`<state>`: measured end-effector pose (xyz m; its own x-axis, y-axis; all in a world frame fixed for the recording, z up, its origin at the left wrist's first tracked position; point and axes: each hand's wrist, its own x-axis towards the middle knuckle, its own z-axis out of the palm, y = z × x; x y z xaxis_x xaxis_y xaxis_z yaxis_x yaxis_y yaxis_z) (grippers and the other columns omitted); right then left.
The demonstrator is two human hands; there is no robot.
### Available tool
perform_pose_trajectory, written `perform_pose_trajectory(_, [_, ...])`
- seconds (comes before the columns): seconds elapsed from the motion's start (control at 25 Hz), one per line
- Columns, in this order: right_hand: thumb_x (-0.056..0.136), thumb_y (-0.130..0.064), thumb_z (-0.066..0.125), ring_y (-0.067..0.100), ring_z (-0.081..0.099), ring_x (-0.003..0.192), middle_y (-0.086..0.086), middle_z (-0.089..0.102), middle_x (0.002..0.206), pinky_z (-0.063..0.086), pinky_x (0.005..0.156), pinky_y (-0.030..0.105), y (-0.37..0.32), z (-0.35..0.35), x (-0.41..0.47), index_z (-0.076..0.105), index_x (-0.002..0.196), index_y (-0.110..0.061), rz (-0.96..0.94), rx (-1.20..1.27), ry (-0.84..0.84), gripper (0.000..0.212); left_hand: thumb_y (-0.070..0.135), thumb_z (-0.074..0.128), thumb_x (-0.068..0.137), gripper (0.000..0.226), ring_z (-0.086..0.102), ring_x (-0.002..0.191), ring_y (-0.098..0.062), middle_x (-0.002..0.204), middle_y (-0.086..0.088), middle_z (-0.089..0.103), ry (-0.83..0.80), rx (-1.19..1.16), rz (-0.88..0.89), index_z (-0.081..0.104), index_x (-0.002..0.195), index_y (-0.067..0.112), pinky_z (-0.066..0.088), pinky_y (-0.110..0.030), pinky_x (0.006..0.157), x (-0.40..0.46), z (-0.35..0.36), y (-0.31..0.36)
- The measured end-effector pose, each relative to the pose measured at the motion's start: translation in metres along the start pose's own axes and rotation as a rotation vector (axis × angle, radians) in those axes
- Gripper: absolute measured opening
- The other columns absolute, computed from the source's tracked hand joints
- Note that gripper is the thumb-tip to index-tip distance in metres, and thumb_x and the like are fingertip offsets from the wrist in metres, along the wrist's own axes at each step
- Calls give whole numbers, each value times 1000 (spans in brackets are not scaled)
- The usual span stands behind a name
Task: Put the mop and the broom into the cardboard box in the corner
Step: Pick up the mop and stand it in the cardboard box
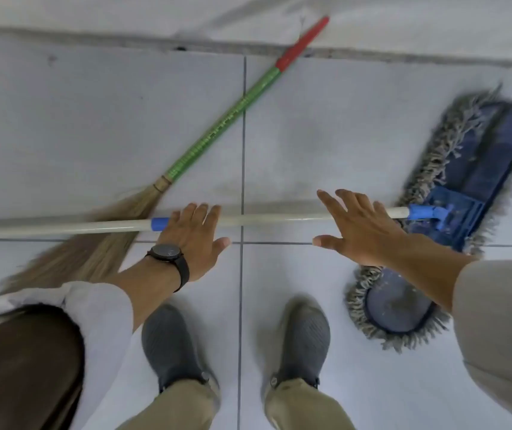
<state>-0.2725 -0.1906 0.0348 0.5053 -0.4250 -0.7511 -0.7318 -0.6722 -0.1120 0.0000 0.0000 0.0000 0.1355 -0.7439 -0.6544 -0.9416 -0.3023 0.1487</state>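
Observation:
A flat mop lies on the tiled floor, its white pole [264,220] running left to right and its blue fringed head [478,169] at the right. A straw broom [118,231] with a green and red handle [233,114] lies under the pole, slanting up to the right. My left hand [194,240] hovers over the pole near a blue collar, fingers spread, holding nothing. Over the pole near the mop head is my right hand [360,226], also spread wide and holding nothing. The cardboard box is not in view.
My two grey shoes [170,346] stand on the tiles just below the pole. A grey raised strip [124,38] crosses the floor at the top. A brown bag [21,367] hangs at my left side.

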Motion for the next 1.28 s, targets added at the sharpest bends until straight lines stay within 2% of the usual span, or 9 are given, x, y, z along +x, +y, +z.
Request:
perform_pose_trajectory(0.16, [91, -78, 22, 33, 57, 120, 8, 62, 129, 44, 95, 50, 9, 52, 67, 49, 137, -23, -11, -23, 36, 76, 49, 26, 98, 45, 50, 88, -25, 99, -2, 59, 103, 62, 4, 52, 117, 17, 45, -43, 82, 43, 48, -11])
perform_pose_trajectory(0.24, [90, -77, 17, 30, 63, 95, 4, 67, 100, 40, 82, 44, 6, 57, 74, 53, 105, -21, -49, 18, 77, 68, 47, 24, 98, 42, 47, 77, -23, 88, -1, 55, 99, 47, 21, 53, 103, 17, 42, -40, 73, 45, 46, -11])
perform_pose_trajectory(0.36, [95, -71, 23, 30, 60, 83, 3, 67, 91, 38, 79, 43, -4, 11, 31, 50, 97, -20, -70, 7, 143, 58, 45, 27, 99, 37, 45, 74, -24, 85, -1, 54, 152, 54, 19, 51, 98, 17, 38, -40, 70, 4, -8, -10])
perform_pose_trajectory(0.64, [95, -68, 26, 34, 61, 89, 6, 67, 92, 39, 82, 45, -56, -238, -224, 56, 99, -17, -55, 24, 272, 59, 44, 34, 99, 38, 50, 77, -29, 88, -7, 59, 291, 21, -21, 54, 103, 13, 45, -46, 75, -218, -280, 25])
perform_pose_trajectory(0.84, [89, -76, 18, 32, 60, 78, 4, 66, 80, 34, 75, 43, -98, -365, -418, 58, 91, -16, -83, -3, 468, 72, 44, 40, 97, 44, 52, 112, -38, 114, -12, 60, 503, -172, -162, 55, 126, 14, 26, -60, 116, -401, -408, 74])
perform_pose_trajectory(0.92, [87, -79, 14, 30, 57, 72, 1, 62, 75, 33, 73, 42, -107, -391, -472, 57, 87, -18, -105, -7, 524, 75, 52, 38, 98, 62, 28, 144, -39, 153, -18, 38, 642, -551, -429, 39, 148, 16, 2, -51, 124, -454, -427, 97])
perform_pose_trajectory(1.04, [76, -88, -8, 24, 48, 67, -6, 54, 71, 29, 73, 40, -116, -409, -524, 49, 82, -23, -157, -23, 573, 87, 70, 41, 91, 86, 28, 147, -39, 163, -21, 20, 972, -1993, -886, 20, 157, 20, 25, -47, 118, -512, -460, 103])
perform_pose_trajectory(1.12, [72, -91, -10, 23, 49, 68, -7, 54, 73, 29, 74, 40, -123, -413, -547, 47, 83, -25, -197, -67, 563, 88, 75, 39, 88, 82, 50, 127, -43, 137, -23, 50, 765, -2956, -632, 41, 140, 11, 38, -50, 110, -544, -466, 90])
perform_pose_trajectory(1.28, [69, -89, -19, 22, 54, 72, -9, 56, 75, 37, 80, 42, -161, -422, -571, 46, 83, -28, -334, -124, 547, 90, 65, 38, 94, 50, 56, 78, -28, 81, -6, 55, 957, -3093, -639, 51, 94, 16, 49, -47, 99, -611, -448, 68])
